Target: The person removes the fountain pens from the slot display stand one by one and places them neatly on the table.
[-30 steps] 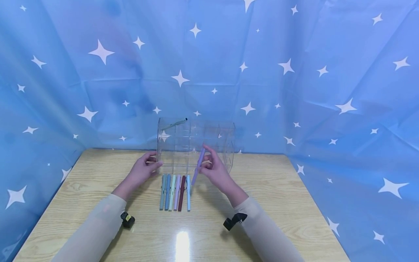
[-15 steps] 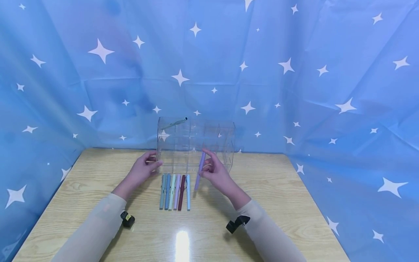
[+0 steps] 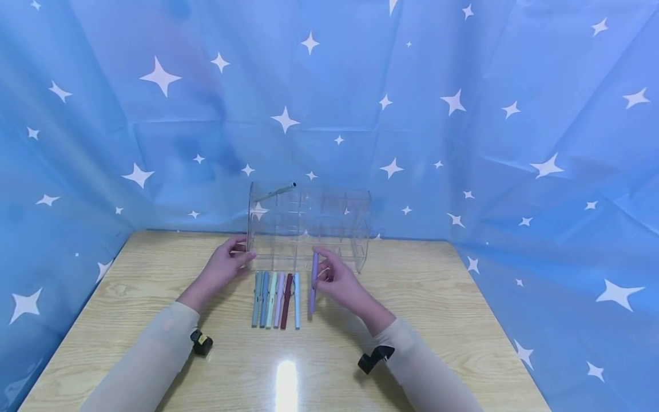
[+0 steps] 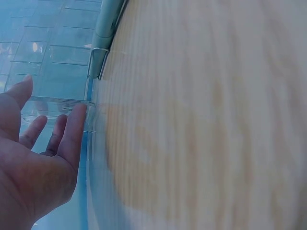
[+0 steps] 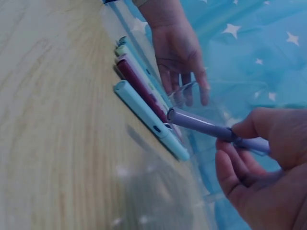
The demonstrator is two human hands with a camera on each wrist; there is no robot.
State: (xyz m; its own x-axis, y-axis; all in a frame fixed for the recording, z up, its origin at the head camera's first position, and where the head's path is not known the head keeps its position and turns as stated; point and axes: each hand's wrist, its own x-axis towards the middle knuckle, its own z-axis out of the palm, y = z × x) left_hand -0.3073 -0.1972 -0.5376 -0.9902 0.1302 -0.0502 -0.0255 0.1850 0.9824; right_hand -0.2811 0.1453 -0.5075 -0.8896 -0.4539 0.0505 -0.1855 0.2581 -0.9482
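Observation:
A lilac-purple pen (image 3: 313, 297), pinched between thumb and fingers of my right hand (image 3: 337, 278), points toward me beside the row of pens. In the right wrist view the hand (image 5: 268, 177) grips the pen (image 5: 199, 122) near its clip. My left hand (image 3: 225, 264) touches the left side of a clear compartmented organizer (image 3: 278, 270); its fingers (image 4: 74, 134) look fairly straight against the wall. Before the organizer lie a light blue pen (image 3: 297, 303), a dark red pen (image 3: 285, 306), a pale purple pen (image 3: 278, 306) and several green and blue ones.
A green pen (image 3: 277, 191) leans slantwise in the organizer's upper left part. The wooden table (image 3: 437, 326) ends at a blue star-print curtain (image 3: 350, 109) behind the organizer. Black wrist cameras sit on both sleeves (image 3: 414, 355).
My right hand has drawn the purple pen down and toward me, away from the organizer, turning it from slanted to nearly parallel with the row. The left hand stays in place.

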